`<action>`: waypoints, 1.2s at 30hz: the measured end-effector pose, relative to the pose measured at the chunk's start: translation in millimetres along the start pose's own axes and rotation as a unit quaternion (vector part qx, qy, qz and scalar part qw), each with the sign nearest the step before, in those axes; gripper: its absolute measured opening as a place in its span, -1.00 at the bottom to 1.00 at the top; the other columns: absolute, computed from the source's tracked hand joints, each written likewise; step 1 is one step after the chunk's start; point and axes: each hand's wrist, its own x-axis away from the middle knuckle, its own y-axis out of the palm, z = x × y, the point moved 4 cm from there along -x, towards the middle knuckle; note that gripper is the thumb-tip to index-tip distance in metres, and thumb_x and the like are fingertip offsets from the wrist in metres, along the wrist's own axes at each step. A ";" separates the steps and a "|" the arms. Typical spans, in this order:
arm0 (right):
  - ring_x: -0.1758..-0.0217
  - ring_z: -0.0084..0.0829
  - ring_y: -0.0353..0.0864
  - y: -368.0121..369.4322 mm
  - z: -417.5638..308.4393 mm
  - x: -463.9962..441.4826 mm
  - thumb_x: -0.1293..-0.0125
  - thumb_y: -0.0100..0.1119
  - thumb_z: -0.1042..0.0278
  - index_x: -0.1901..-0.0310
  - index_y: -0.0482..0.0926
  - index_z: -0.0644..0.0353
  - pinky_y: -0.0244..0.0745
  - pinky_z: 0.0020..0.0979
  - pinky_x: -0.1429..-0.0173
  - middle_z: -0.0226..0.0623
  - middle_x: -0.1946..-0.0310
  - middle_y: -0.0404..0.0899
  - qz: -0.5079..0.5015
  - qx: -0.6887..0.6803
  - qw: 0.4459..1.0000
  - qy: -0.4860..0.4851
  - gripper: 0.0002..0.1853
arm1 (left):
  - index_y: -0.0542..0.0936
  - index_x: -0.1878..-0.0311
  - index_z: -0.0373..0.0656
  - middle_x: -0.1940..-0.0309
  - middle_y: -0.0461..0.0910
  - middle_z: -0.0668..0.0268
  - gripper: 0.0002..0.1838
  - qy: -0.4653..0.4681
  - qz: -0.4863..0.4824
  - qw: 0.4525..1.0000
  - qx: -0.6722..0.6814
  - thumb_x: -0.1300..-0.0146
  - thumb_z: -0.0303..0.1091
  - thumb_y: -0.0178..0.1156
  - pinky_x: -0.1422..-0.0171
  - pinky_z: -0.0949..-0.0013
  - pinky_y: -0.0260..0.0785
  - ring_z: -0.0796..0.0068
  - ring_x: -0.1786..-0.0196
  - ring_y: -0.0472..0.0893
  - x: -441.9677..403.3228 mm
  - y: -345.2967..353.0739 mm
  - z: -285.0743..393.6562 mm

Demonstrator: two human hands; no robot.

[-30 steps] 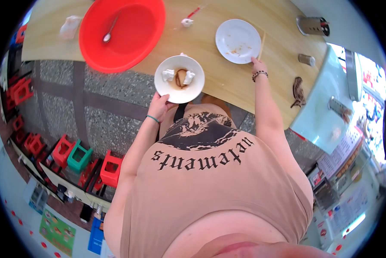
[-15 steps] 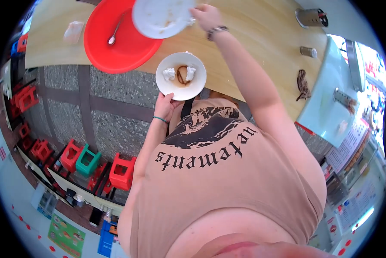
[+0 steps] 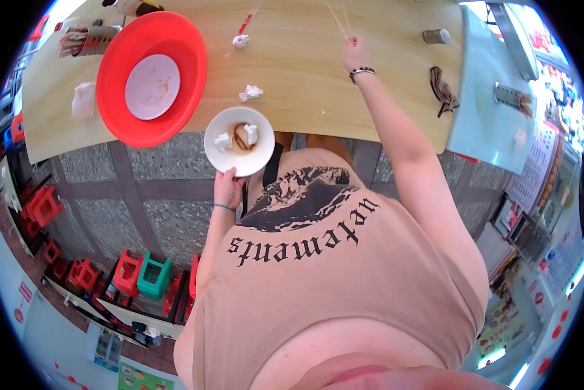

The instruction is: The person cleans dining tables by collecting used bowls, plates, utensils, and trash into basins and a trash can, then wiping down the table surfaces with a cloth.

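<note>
My left hand (image 3: pixel 227 188) grips the near rim of a white bowl (image 3: pixel 220 156), which holds brown liquid and crumpled tissues. The bowl is near the table's front edge. Farther right, over the wooden table (image 3: pixel 292 78), my right hand (image 3: pixel 356 54) is closed on the ends of thin chopsticks (image 3: pixel 338 19) that point away from me. A white plate (image 3: pixel 150 88) with food scraps rests inside the red basin (image 3: pixel 193 71) at the left. Crumpled tissues (image 3: pixel 251 93) lie just beyond the bowl, and the spoon seen earlier in the basin does not show.
A chopstick holder (image 3: pixel 97 41) stands at the back left. A red-and-white wrapper (image 3: pixel 247 23) and another tissue (image 3: pixel 240 41) lie mid-table. At the right are a small metal container (image 3: pixel 437 36) and a dark striped cloth (image 3: pixel 442 92). Plastic stools (image 3: pixel 154 275) stand behind at the lower left.
The white plate moved left from the table's right side into the red basin, released by my right hand. That hand went back right and took hold of the chopsticks. My left hand kept the bowl.
</note>
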 end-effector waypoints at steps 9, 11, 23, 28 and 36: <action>0.12 -0.07 0.51 92.1 -108.8 -28.8 -0.26 -0.13 0.35 0.16 0.50 0.09 0.44 -0.17 0.08 -0.11 0.19 0.52 -0.091 0.119 0.932 -0.330 -0.79 | 0.14 -0.24 -0.17 -0.14 0.33 0.10 -0.50 0.000 0.118 0.992 0.051 -0.20 -0.60 -0.17 -0.11 0.11 0.42 0.17 -0.13 0.44 1.1 -65.9 -77.9; 0.12 -0.09 0.51 106.5 -108.3 -14.8 -0.27 -0.14 0.34 0.16 0.50 0.09 0.44 -0.19 0.08 -0.12 0.20 0.51 -0.112 0.129 0.921 -0.350 -0.79 | 0.16 -0.22 -0.19 -0.13 0.34 0.09 -0.51 0.010 0.122 0.990 0.063 -0.19 -0.62 -0.17 -0.10 0.11 0.42 0.16 -0.11 0.45 -12.7 -67.0 -93.8; 0.17 -0.15 0.50 70.2 -33.1 150.1 -0.11 -0.10 0.52 0.24 0.42 0.14 0.45 -0.23 0.12 -0.15 0.33 0.43 -0.294 0.147 0.782 -0.529 -0.82 | 0.18 -0.21 -0.20 -0.10 0.35 0.09 -0.53 0.049 0.125 0.982 0.133 -0.20 -0.60 -0.18 -0.05 0.16 0.42 0.17 -0.07 0.47 -28.3 -2.9 -146.3; 0.16 -0.15 0.49 47.8 -7.3 196.9 -0.09 -0.08 0.56 0.21 0.41 0.17 0.44 -0.24 0.10 -0.15 0.29 0.41 -0.370 0.125 0.739 -0.549 -0.79 | 0.17 -0.23 -0.17 -0.09 0.37 0.14 -0.52 0.054 0.146 0.977 0.143 -0.21 -0.58 -0.16 -0.07 0.17 0.43 0.21 -0.08 0.46 -15.8 4.6 -158.2; 0.14 -0.13 0.49 54.3 -53.4 153.1 -0.10 -0.09 0.57 0.18 0.47 0.14 0.45 -0.25 0.09 -0.15 0.25 0.45 -0.245 0.130 0.826 -0.491 -0.76 | 0.18 -0.23 -0.20 -0.11 0.35 0.10 -0.53 0.031 0.126 0.985 0.109 -0.21 -0.60 -0.17 -0.10 0.15 0.43 0.19 -0.09 0.46 -18.9 -4.1 -156.2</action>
